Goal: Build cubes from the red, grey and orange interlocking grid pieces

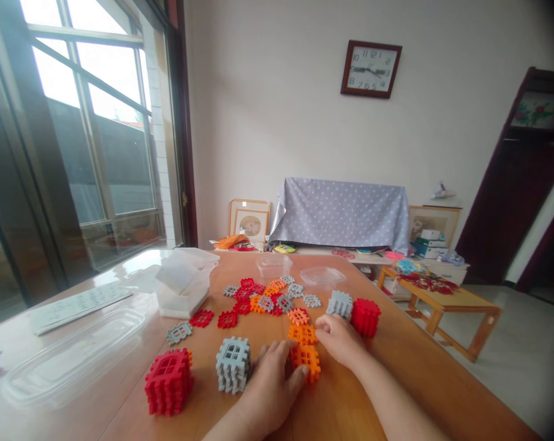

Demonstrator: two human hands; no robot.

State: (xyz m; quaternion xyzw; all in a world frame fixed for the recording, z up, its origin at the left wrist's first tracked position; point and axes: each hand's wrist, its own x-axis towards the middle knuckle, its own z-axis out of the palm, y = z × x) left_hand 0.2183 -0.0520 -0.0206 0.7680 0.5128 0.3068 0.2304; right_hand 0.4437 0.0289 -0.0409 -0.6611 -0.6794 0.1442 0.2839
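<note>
My left hand (270, 383) rests on the wooden table (345, 410), thumb against an orange waffle block (306, 360); its fingers lie spread beside a grey block cube (233, 364). My right hand (337, 340) pinches the edge of a second orange waffle block (303, 333) just above the first. A third orange piece (298, 316) lies beyond them. A red cube (168, 381) stands at the near left. A grey stack (340, 303) and a red cube (365, 316) stand right of my right hand. Several loose red, grey and orange pieces (263, 296) lie scattered mid-table.
A clear plastic lid (70, 358) and a white sheet (77, 304) lie at the left. A translucent box (184, 288) and two clear containers (322, 276) sit farther back. Beyond the table are a low wooden table (442, 300), a covered cabinet (339, 211) and a wall clock (370, 68).
</note>
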